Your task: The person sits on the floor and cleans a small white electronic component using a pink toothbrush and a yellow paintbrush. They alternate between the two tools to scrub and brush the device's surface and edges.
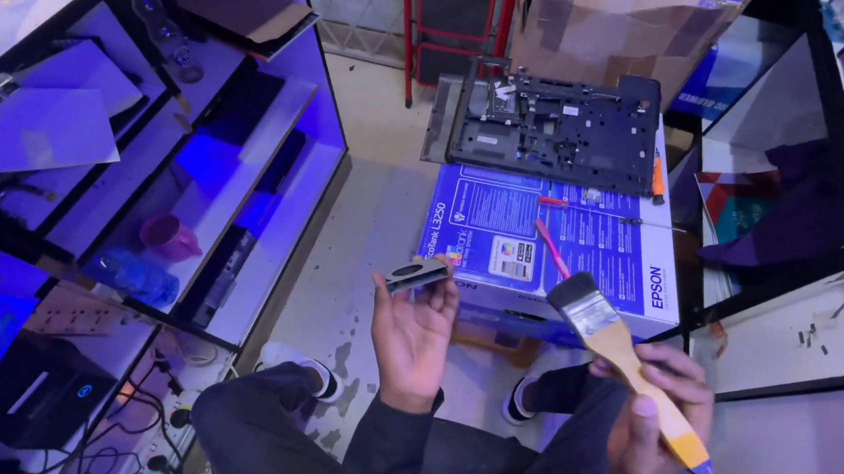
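Note:
My left hand [412, 336] is raised palm up and holds a small flat grey part [416, 274] with round openings at its fingertips. My right hand [657, 414] grips the yellow wooden handle of a flat paintbrush [605, 325], whose dark bristles point up and to the left, close to the grey part but apart from it. Beyond both hands lies a blue and white printer box [543, 242]. On its far end rests an opened black laptop base [555, 121]. I am seated, with my dark trouser legs below the hands.
A glass display case [137, 189] with shelves, a pink cup [169, 236] and papers stands at the left. Cables and a power strip [129, 471] lie below it. An orange-handled screwdriver [656, 178] and a pink tool [551, 247] lie on the box. Black shelving [839, 184] stands at the right. A cardboard box [616, 21] stands behind.

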